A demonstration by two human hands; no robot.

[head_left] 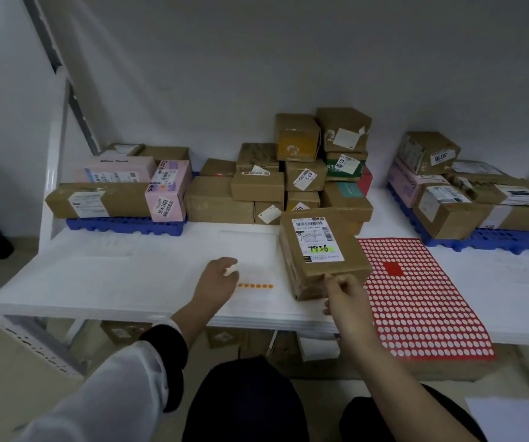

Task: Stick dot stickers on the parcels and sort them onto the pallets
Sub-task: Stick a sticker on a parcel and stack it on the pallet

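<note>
Steadying the brown cardboard parcel (323, 250) on the white table (129, 275), the right hand (342, 290) pinches its near corner, label up, likely for sticking. The left hand (220, 275) curls beside the orange dot stickers (255, 286). Is it pinching one? Can't tell.

This looks like a parcel storeroom. Label-bearing brown cardboard parcels (256, 186) stack along the far white wall (256, 59), some on blue plastic pallets (123, 225) left and right, all on a white metal-framed shelf (129, 266).
</note>
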